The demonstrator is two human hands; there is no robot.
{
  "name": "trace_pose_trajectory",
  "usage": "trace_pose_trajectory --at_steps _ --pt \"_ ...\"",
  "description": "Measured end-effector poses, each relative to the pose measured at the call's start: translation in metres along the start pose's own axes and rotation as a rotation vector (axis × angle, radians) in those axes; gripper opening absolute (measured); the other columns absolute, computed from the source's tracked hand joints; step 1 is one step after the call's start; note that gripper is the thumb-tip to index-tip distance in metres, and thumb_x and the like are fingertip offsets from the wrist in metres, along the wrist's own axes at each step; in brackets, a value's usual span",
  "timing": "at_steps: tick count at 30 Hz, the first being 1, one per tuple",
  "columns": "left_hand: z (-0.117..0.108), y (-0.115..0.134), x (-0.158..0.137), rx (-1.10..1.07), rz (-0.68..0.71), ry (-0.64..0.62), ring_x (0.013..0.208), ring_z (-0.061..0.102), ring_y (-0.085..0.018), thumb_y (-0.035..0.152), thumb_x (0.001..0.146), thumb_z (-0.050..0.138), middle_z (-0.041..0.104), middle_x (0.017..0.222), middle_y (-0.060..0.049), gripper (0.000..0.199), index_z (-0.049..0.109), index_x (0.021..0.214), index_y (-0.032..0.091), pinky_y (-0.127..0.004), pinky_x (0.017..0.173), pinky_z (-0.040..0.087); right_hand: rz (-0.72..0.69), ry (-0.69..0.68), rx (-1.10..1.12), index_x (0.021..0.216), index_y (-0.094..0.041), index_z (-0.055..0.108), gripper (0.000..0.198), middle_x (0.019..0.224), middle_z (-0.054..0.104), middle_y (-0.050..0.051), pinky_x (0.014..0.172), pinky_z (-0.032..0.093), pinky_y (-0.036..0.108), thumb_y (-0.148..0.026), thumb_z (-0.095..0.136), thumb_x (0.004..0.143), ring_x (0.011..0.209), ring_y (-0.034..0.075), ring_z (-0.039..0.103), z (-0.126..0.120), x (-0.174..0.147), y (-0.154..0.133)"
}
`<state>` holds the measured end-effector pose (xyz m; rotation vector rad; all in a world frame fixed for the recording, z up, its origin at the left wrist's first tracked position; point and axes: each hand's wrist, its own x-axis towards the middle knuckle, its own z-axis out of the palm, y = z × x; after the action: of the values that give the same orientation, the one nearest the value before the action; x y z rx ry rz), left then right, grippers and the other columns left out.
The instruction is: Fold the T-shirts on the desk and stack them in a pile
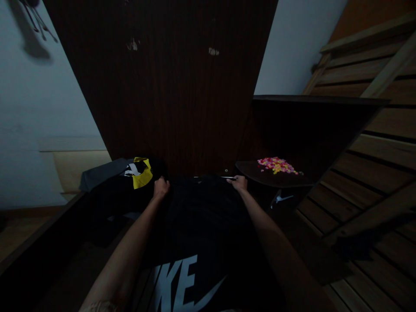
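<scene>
A black shirt (201,216) is spread out in front of me, with large pale letters and a swoosh on its lower part. My left hand (161,187) is closed on its far left corner. At the far right corner, the fingers of my right hand (239,183) pinch the cloth, beside a thin white strip along the edge. Left of my left hand lies a heap of dark clothes (107,175) with a yellow and white patch. Folds in the black cloth are hard to see in the dim light.
A tall dark wooden panel (182,86) stands behind the shirt. To the right, a dark shelf (240,167) bears many small pink and yellow pieces (277,164). Beneath it shows a dark item with a pale swoosh (281,198). Wooden slats (383,151) line the right side.
</scene>
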<state>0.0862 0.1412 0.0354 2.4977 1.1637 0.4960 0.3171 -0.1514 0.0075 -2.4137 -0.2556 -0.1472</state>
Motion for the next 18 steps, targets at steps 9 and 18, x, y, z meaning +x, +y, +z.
trace_pose_trajectory --at_steps 9,18 --pt "-0.003 -0.001 -0.004 0.074 0.054 -0.071 0.097 0.068 -0.025 0.018 0.089 0.049 0.071 0.102 -0.016 0.024 0.066 0.106 0.014 -0.027 0.074 0.051 -0.772 -0.223 -0.367 0.111 -0.025 0.07 0.029 0.118 0.06 0.009 0.097 0.036 0.041 -0.015 0.063 0.084 0.114 0.026 0.048 0.0 -0.015 -0.046" --pt "-0.002 -0.001 -0.009 0.129 0.145 -0.057 0.1 0.065 -0.026 0.008 0.083 0.05 0.068 0.107 -0.017 0.034 0.06 0.116 0.012 -0.031 0.081 0.051 -0.732 -0.483 -0.501 0.094 -0.018 0.067 0.014 0.11 0.056 0.009 0.075 0.041 0.027 -0.012 0.062 0.082 0.096 0.02 0.057 0.009 -0.025 -0.073"
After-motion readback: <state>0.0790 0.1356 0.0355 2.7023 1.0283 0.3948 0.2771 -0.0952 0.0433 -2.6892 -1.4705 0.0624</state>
